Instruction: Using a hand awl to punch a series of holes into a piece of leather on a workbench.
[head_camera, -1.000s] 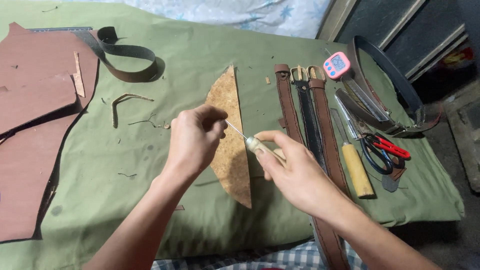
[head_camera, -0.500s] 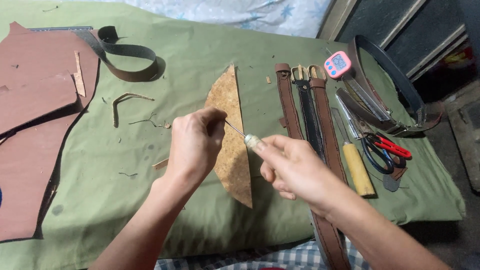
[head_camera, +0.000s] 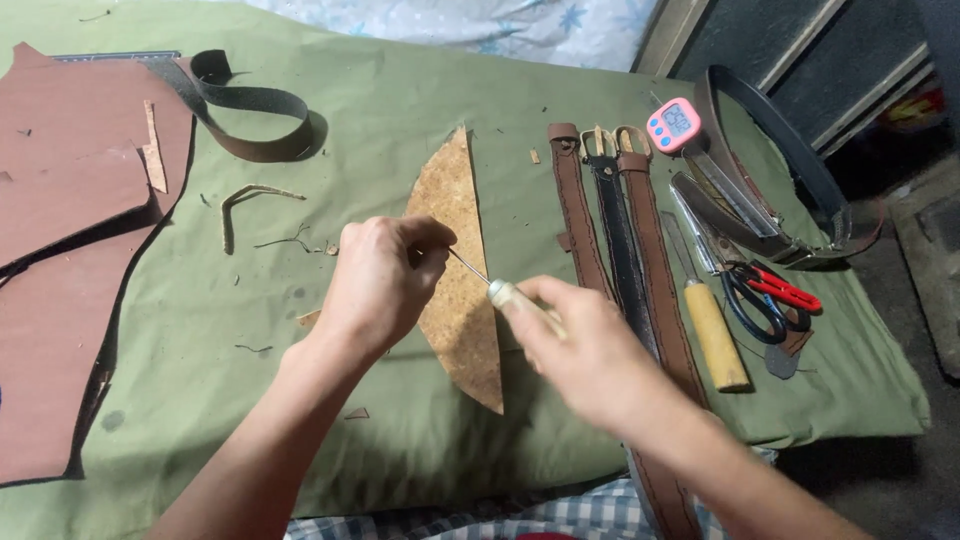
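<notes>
Green cloth (head_camera: 400, 90) covers the work surface; its right edge drops to dark floor and its near edge ends above a checked fabric. Your left hand (head_camera: 378, 285) sits curled over the tan leather offcut (head_camera: 455, 200), fingertips pressed together at the tip of the awl (head_camera: 485, 280); whatever they pinch there is too small to make out. Your right hand (head_camera: 590, 350) is wrapped tight round the awl's pale handle, so most of the handle is hidden and only the thin metal shaft shows between the hands. The offcut lies flat mid-cloth, its middle covered by your left hand, its pointed lower end free. Just right of it, three belts (head_camera: 620, 230) run lengthwise, their lower ends hidden under your right forearm. Beyond them lie a yellow-handled knife (head_camera: 712, 330), red-handled scissors (head_camera: 775, 295) and a pink timer (head_camera: 673, 123). Large brown leather sheets (head_camera: 70, 200) are cut off by the left frame edge. Open cloth remains between the sheets and the offcut, with scattered trimmings.
</notes>
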